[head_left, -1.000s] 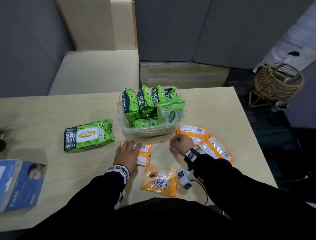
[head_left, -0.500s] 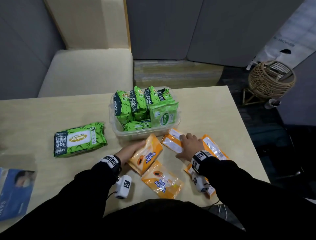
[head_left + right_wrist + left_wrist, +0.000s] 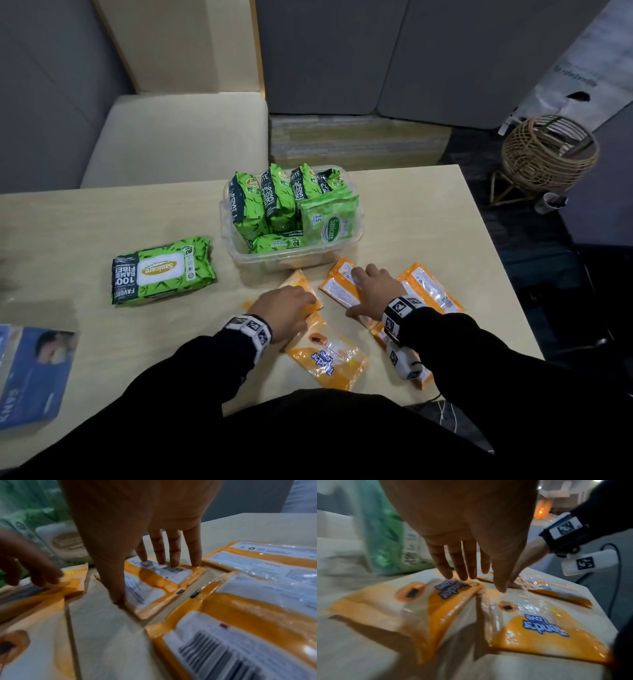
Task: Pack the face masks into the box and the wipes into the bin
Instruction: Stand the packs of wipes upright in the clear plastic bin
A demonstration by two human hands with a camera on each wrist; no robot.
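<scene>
Your left hand (image 3: 286,311) lies flat on an orange wipes pack (image 3: 412,605) on the counter (image 3: 85,233). Your fingers (image 3: 453,563) are straight and close together. The tips press on the far end of that pack. They do not curl round it.

Your right hand (image 3: 371,291) is spread wide over another orange pack (image 3: 159,582), which lies with its label side up. Four fingertips (image 3: 175,555) touch its far edge. Your thumb (image 3: 115,588) presses at its near left edge. The fingers look straight, so the hand is open and only touching, not gripping.

A third orange pack (image 3: 327,359) lies face up just below your left hand, near your body. More orange packs (image 3: 431,291) lie to the right, partly under your right wrist and sleeve.

The clear bin (image 3: 236,240) stands just past both hands, near the far edge of the counter. Green wipes packs (image 3: 277,202) stand up inside it, and a small light green pack (image 3: 329,222) leans at its front. One big green pack (image 3: 161,270) lies flat on the counter, to the left of the bin and apart from your left hand.

The blue face mask box (image 3: 30,373) is at the left edge of the counter, well apart from both hands. You cannot tell if it is open.
</scene>
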